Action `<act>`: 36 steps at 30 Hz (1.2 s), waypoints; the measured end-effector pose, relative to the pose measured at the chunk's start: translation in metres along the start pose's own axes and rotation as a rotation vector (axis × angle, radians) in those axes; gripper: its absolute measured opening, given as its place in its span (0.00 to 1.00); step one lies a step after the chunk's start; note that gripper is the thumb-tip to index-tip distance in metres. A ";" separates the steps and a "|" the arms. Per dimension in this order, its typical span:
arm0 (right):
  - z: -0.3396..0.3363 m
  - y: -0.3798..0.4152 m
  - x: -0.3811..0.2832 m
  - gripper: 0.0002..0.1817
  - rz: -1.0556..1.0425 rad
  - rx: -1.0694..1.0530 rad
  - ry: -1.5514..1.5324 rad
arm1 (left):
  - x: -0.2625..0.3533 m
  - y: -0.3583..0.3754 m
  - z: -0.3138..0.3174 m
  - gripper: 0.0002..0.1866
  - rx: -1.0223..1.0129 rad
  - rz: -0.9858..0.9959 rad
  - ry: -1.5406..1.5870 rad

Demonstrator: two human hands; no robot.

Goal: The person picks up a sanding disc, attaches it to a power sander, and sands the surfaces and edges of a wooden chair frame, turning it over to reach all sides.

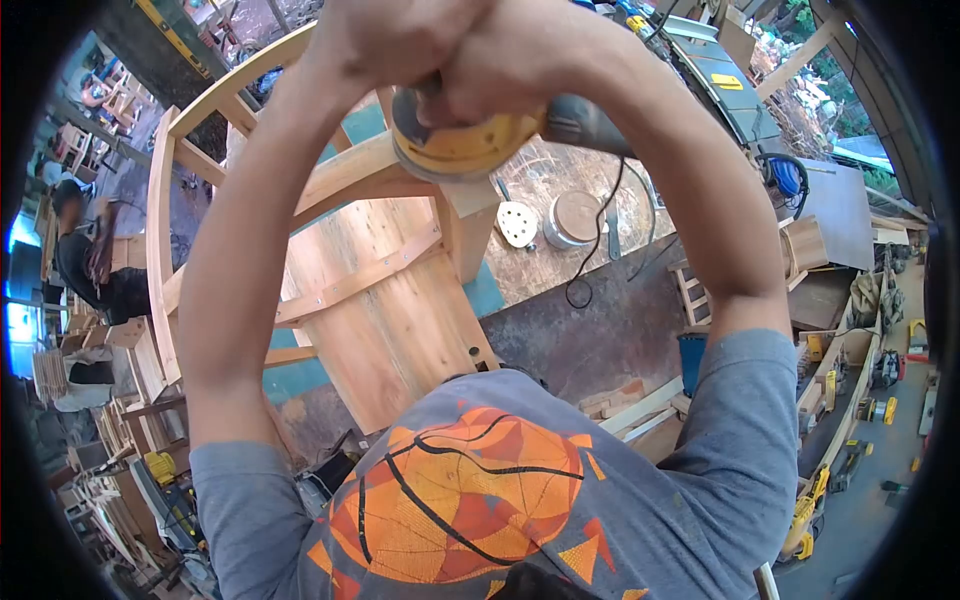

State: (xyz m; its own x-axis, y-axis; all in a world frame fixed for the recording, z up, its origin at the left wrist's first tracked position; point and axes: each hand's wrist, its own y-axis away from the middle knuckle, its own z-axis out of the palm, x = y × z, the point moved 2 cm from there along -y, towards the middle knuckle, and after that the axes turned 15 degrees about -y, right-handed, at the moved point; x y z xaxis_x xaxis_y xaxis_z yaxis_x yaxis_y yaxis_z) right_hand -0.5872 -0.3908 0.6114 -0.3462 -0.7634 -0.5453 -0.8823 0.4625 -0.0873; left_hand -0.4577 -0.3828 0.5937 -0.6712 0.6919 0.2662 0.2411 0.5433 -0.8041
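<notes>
Grey shirt [660, 510] with one orange basketball print fills the near foreground. Beyond it, two bare hands meet above one yellow sander [480, 145], which rests on a corner of a wooden frame [345, 180]. The right hand [525, 60] has its fingers curled down and clamped over the sander's top; the left hand [400, 35] overlaps it, and whether its fingers are apart or together cannot be told. No brand can be read on the sander; a yellow label [726, 81] on a machine, beyond it to the right, is too small to read.

Right of the sander and nearer the person, the worn surface [545, 275] carries one white disc [516, 224] with several holes, one round tin [575, 218] and one slim tool [613, 238], in that order outward. One wide board [385, 310] with a crosswise strip [365, 280] lies left of the sander, toward the person. Far left of it is one other person [85, 255].
</notes>
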 end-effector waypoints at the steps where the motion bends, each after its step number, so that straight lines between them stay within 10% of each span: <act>1: 0.009 0.006 0.000 0.05 -0.002 0.001 -0.001 | 0.012 0.006 -0.003 0.18 -0.001 0.000 -0.002; 3: 0.021 0.018 -0.006 0.05 -0.503 0.453 -0.089 | 0.037 0.019 -0.008 0.18 0.036 -0.068 0.052; 4: 0.012 0.016 -0.015 0.06 -0.082 0.111 0.084 | 0.028 0.017 -0.003 0.17 0.093 -0.048 -0.007; 7: 0.009 -0.015 0.003 0.06 -0.091 -0.087 0.215 | 0.010 -0.003 -0.012 0.16 -0.097 -0.019 0.054; 36: 0.000 -0.024 -0.010 0.12 0.060 -0.045 0.275 | -0.018 -0.006 -0.015 0.20 -0.124 -0.050 -0.002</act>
State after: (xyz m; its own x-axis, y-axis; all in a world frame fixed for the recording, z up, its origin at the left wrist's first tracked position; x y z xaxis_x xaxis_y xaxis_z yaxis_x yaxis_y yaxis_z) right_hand -0.5624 -0.3947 0.6191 -0.4661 -0.8319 -0.3012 -0.8689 0.4946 -0.0214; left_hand -0.4367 -0.3912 0.6013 -0.6859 0.6618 0.3028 0.2925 0.6317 -0.7179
